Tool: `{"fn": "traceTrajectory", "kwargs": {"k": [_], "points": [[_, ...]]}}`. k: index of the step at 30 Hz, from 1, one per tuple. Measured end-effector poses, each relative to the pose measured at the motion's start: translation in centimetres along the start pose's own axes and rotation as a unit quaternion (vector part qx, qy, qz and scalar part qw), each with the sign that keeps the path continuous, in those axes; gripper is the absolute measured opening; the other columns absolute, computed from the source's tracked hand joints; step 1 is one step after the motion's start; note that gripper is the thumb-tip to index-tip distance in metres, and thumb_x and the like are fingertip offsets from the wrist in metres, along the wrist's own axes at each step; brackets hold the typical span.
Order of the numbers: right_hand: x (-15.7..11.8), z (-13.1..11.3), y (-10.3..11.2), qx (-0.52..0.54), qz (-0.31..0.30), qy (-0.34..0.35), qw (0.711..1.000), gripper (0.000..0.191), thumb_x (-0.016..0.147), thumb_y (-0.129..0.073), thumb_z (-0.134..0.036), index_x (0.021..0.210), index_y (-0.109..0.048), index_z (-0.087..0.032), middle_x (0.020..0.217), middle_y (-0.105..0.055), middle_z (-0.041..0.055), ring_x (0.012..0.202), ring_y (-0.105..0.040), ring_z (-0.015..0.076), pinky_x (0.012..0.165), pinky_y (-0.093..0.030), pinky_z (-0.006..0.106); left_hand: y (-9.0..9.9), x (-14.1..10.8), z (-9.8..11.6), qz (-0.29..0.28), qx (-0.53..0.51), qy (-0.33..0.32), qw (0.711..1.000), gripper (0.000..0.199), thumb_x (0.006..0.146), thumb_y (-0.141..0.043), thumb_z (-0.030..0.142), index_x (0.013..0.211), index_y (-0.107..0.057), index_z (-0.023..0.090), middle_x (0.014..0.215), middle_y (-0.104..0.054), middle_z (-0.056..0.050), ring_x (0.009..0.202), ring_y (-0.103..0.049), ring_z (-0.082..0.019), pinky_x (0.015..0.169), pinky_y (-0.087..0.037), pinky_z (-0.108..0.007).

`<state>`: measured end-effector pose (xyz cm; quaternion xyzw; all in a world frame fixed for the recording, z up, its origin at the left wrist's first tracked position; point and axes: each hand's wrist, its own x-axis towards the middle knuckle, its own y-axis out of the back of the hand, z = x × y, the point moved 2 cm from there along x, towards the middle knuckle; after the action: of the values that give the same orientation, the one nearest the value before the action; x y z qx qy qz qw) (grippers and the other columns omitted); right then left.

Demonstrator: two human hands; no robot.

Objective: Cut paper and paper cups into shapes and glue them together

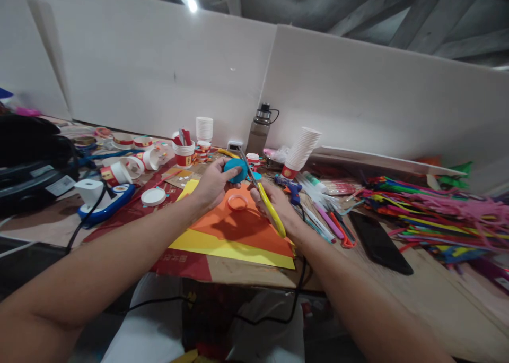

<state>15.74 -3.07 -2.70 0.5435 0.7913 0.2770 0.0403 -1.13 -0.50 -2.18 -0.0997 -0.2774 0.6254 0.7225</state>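
Note:
Between the thumb and fingers of my left hand (212,183) is a round blue disc (234,170), held up above the table. My right hand (274,204) grips a pair of scissors (271,209) with yellow handles, its metal blades pointing up and away beside the disc's right edge. Whether the blades touch the disc I cannot tell. Below both hands lies an orange sheet (214,222) with a clear pinkish ring (237,202) on it. A yellow sheet (238,251) sticks out from under the orange one.
Right of the hands lie a blue glue gun (293,190), several markers (324,217), a black phone (379,242) and colourful pipe cleaners (441,209). Behind stand stacked paper cups (304,148) and a bottle (258,129). To the left are a white lid (153,196) and a blue power strip (107,205).

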Motion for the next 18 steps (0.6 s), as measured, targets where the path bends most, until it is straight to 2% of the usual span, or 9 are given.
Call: {"fn": "traceTrajectory", "kwargs": {"k": [5, 18], "points": [[-0.02, 0.23, 0.05, 0.013, 0.002, -0.001, 1.000, 0.041, 0.084, -0.057, -0.061, 0.095, -0.053, -0.022, 0.063, -0.037, -0.0059, 0.051, -0.035, 0.0098, 0.049, -0.031, 0.023, -0.04, 0.06, 0.12, 0.011, 0.002, 0.003, 1.000, 0.021, 0.070, -0.073, 0.016, 0.079, -0.054, 0.017, 0.071, -0.061, 0.000, 0.060, -0.056, -0.010, 0.048, -0.046, -0.020], [-0.23, -0.20, 0.09, 0.024, 0.004, -0.014, 1.000, 0.039, 0.081, -0.061, -0.059, 0.087, -0.052, -0.022, 0.058, -0.037, -0.0070, 0.048, -0.037, 0.0091, 0.046, -0.031, 0.023, 0.11, 0.21, 0.30, 0.016, 0.004, 0.009, 1.000, 0.033, 0.060, -0.083, 0.023, 0.082, -0.059, 0.014, 0.072, -0.062, -0.001, 0.058, -0.055, -0.010, 0.046, -0.042, -0.019]]}}
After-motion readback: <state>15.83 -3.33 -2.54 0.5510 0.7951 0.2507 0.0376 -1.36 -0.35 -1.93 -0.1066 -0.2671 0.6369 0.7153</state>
